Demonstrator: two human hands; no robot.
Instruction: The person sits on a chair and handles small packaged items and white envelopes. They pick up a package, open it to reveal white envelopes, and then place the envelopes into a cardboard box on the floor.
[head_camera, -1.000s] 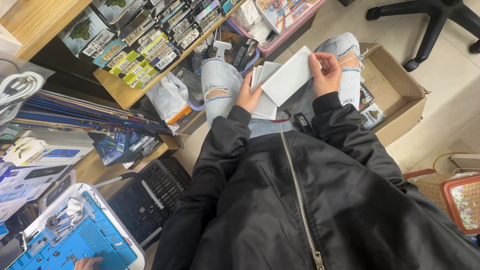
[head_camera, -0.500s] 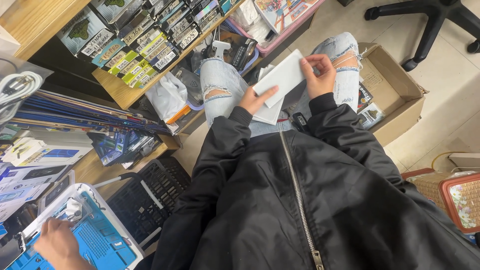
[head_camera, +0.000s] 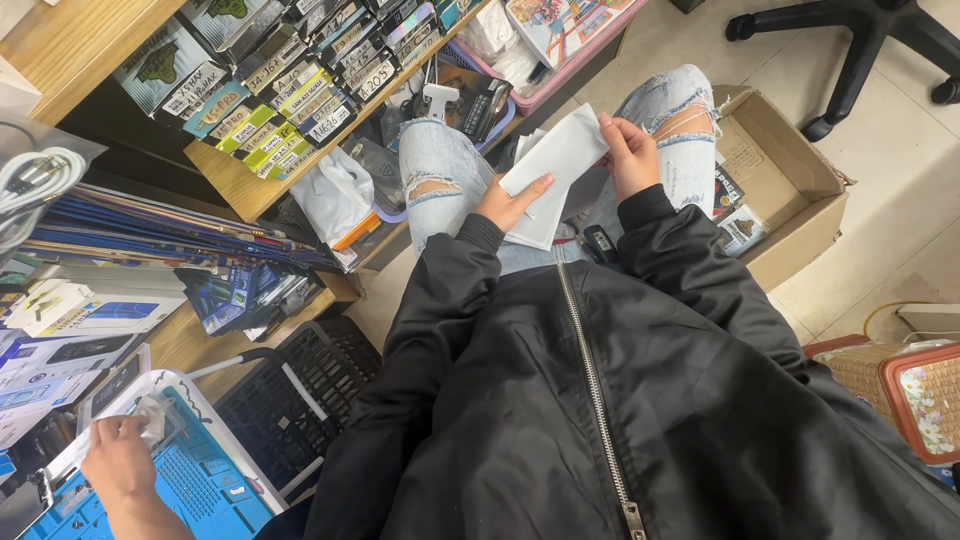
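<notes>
I sit with a stack of flat white packets (head_camera: 535, 215) on my lap, over torn light-blue jeans. My left hand (head_camera: 508, 203) holds the stack from the left, thumb lying across the top. My right hand (head_camera: 630, 152) grips the far end of one white packet (head_camera: 556, 152), which lies tilted across the stack. A small black device (head_camera: 600, 243) rests on my lap just below the packets.
An open cardboard box (head_camera: 790, 180) with small packages stands on the floor at my right. Wooden shelves (head_camera: 235, 175) packed with labelled boxes are on the left. Another person's hand (head_camera: 118, 462) touches a blue work mat (head_camera: 185, 480) at the lower left. A black crate (head_camera: 300, 390) sits below the desk.
My right hand has laid the single white packet down onto the stack, and my left thumb now presses on it. The other person's hand has come up onto the blue mat.
</notes>
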